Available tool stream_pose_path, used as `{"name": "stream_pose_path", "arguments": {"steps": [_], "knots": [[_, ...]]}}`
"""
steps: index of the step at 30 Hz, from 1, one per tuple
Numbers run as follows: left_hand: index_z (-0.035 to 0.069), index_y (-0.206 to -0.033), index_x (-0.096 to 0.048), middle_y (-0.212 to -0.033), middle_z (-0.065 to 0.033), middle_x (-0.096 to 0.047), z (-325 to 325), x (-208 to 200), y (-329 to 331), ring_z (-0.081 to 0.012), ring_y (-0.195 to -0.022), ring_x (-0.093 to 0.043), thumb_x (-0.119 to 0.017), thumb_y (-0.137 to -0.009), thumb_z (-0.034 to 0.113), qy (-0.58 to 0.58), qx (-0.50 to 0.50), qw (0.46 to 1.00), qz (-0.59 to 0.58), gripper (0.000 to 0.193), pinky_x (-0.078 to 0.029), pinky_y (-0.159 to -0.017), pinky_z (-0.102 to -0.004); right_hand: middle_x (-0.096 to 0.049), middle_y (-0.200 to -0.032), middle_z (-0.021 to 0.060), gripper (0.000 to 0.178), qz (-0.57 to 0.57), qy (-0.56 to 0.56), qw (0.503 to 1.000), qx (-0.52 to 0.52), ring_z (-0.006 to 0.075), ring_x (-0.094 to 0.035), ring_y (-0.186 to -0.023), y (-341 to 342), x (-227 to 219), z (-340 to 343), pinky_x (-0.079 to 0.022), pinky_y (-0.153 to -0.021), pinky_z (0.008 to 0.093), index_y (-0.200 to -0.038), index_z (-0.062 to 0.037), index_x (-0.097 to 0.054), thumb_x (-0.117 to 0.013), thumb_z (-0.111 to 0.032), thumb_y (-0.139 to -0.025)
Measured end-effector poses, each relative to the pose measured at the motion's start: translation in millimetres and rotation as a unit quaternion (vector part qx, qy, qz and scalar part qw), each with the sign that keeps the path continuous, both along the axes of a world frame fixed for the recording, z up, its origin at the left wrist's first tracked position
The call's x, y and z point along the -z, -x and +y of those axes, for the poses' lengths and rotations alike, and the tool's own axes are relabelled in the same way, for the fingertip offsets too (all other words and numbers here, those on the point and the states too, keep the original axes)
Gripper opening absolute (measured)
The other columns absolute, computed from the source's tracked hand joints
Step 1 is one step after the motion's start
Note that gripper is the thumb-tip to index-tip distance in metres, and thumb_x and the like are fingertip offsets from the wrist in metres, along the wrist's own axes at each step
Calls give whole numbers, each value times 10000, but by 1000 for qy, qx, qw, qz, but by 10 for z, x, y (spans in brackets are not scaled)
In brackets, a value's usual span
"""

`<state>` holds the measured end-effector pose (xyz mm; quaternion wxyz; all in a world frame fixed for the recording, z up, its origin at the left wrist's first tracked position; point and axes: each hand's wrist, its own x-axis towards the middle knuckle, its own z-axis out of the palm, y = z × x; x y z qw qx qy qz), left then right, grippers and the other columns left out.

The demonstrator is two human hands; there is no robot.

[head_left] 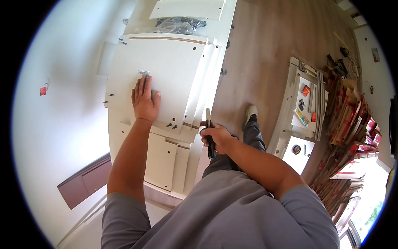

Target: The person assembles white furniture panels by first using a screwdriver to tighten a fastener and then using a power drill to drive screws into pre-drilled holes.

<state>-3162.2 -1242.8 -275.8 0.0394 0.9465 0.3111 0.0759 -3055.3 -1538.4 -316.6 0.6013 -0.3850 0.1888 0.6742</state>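
Note:
My left hand (145, 101) lies flat on a white board (174, 83), its fingers stretched out. The fingertips touch a small printed label (144, 72) on the board. My right hand (216, 137) is closed around a black-handled tool with a pale flat blade (208, 114), held upright beside the board's right edge; its exact kind is unclear. Two small dark connector pins (171, 126) are at the board's near right corner. Blue-ended pegs (122, 41) stick out at its far left corner. More white boards (157, 159) lie beneath and nearer to me.
A plastic bag of dark parts (178, 25) lies beyond the board. On the right, across the wooden floor (265, 54), white panels hold a tube (301, 117) and a round container of small parts (296, 149). Flattened cardboard (352, 112) is stacked further right. A white wall stands left.

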Motion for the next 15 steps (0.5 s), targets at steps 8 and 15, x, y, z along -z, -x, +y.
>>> {"name": "stream_pose_path", "arguments": {"steps": [8, 15], "knots": [[177, -1578, -415, -1666, -58, -365, -41, -62, -6, -306, -1544, -297, -600, -967, 329, 17, -13, 1000, -2, 657, -189, -1274, -520, -589, -734, 48, 394, -89, -24, 993, -71, 134, -538, -590, 84, -182, -61, -433, -536, 305, -1317, 19, -576, -632, -84, -941], [169, -1544, -468, -1638, -63, -412, -44, -84, 25, -302, -1527, -331, -609, -962, 320, 13, -22, 999, -28, 617, -206, -1273, -508, -622, -848, 58, 499, -148, -45, 966, -207, 123, -574, -638, 13, -279, -85, -459, -565, 289, -1426, 4, -542, -630, -79, -942]]}}
